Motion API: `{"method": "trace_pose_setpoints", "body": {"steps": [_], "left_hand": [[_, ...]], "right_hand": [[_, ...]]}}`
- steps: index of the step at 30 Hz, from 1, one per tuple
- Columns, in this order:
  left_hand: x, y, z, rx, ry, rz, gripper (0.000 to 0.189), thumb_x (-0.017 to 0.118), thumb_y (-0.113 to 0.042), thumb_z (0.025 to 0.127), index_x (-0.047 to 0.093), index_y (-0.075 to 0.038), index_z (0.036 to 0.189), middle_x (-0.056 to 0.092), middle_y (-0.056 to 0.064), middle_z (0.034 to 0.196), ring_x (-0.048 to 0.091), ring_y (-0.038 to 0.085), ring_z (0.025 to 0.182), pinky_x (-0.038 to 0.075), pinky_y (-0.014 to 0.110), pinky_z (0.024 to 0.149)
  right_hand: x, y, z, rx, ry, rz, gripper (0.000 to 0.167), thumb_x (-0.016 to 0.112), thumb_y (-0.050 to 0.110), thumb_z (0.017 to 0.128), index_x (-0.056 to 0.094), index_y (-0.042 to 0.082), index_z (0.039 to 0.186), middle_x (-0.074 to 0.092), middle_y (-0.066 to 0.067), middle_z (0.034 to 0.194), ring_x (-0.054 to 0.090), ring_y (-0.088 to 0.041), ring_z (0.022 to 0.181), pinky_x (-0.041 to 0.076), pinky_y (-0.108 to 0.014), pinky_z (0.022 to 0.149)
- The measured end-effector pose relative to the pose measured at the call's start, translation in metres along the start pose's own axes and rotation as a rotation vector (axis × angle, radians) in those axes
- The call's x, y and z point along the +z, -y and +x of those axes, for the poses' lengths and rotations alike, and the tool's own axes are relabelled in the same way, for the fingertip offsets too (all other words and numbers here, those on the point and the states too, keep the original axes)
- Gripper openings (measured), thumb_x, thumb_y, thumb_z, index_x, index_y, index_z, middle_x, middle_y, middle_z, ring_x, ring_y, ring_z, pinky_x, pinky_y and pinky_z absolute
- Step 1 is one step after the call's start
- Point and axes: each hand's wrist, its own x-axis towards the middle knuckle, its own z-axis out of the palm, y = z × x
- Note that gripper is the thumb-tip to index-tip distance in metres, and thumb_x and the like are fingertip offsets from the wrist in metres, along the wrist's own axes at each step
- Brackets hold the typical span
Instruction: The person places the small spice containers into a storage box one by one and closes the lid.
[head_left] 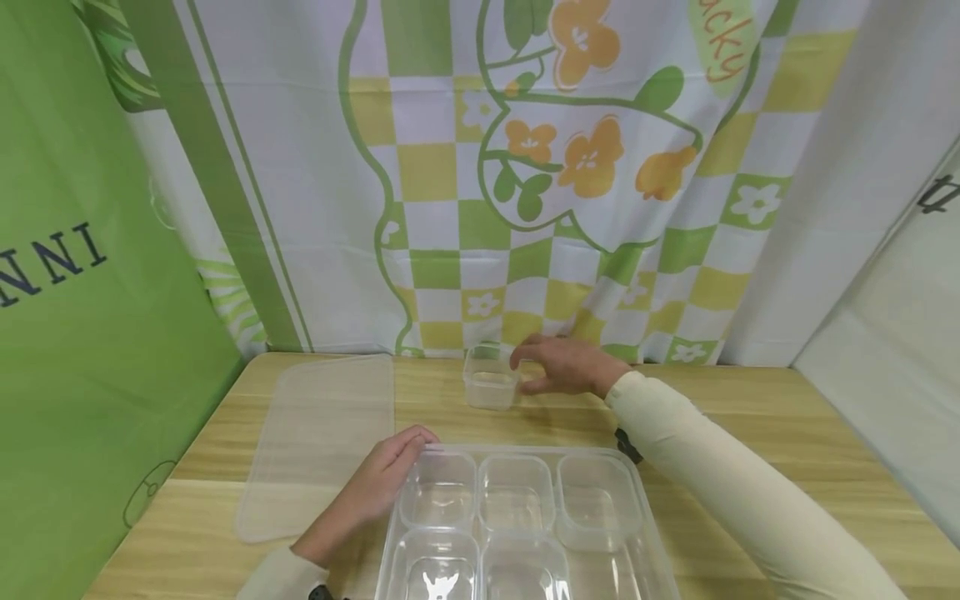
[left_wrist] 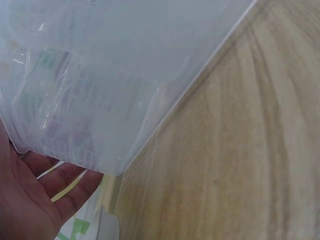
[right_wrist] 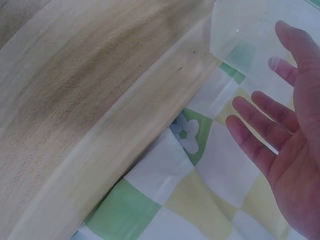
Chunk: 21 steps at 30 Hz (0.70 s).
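Note:
A small clear plastic box [head_left: 489, 395] stands on the table near its back edge in the head view. My right hand [head_left: 568, 365] is at its right side, thumb and fingers spread apart; in the right wrist view the fingers [right_wrist: 250, 137] are extended beside the box [right_wrist: 235, 37]. At the front is a large clear plastic bin [head_left: 651, 521], with several small clear boxes [head_left: 517, 496] in rows inside. My left hand [head_left: 382, 473] grips its far left corner. In the left wrist view, fingers [left_wrist: 65, 182] curl against the bin's wall [left_wrist: 115, 115].
A flat translucent lid [head_left: 322, 442] lies on the wooden table [head_left: 712, 417] left of the bin. A patterned curtain [head_left: 427, 167] hangs right behind the table's back edge. Green fabric [head_left: 90, 350] closes in the left side, pale fabric [head_left: 892, 333] the right.

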Motion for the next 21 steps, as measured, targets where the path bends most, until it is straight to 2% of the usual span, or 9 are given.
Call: {"method": "trace_pose_setpoints", "body": {"steps": [12, 21], "left_hand": [[0.0002, -0.0001, 0.0005, 0.009, -0.012, 0.028, 0.032, 0.036, -0.017, 0.114, 0.066, -0.006, 0.111, 0.07, 0.007, 0.102, 0.066, 0.028, 0.094, 0.058, 0.039, 0.079], [0.0002, 0.0017, 0.0008, 0.012, -0.014, 0.019, 0.033, 0.036, -0.016, 0.114, 0.066, -0.005, 0.112, 0.07, 0.006, 0.102, 0.066, 0.028, 0.094, 0.057, 0.039, 0.08]], "right_hand": [[0.0001, 0.0006, -0.0013, 0.004, -0.012, 0.012, 0.039, 0.068, 0.048, 0.098, 0.068, 0.015, 0.118, 0.061, -0.007, 0.13, 0.065, -0.026, 0.106, 0.054, -0.045, 0.088], [0.0011, 0.0004, -0.0016, 0.003, -0.019, 0.033, 0.039, 0.069, 0.045, 0.098, 0.069, 0.011, 0.118, 0.063, -0.007, 0.126, 0.065, -0.027, 0.108, 0.054, -0.044, 0.089]]}}
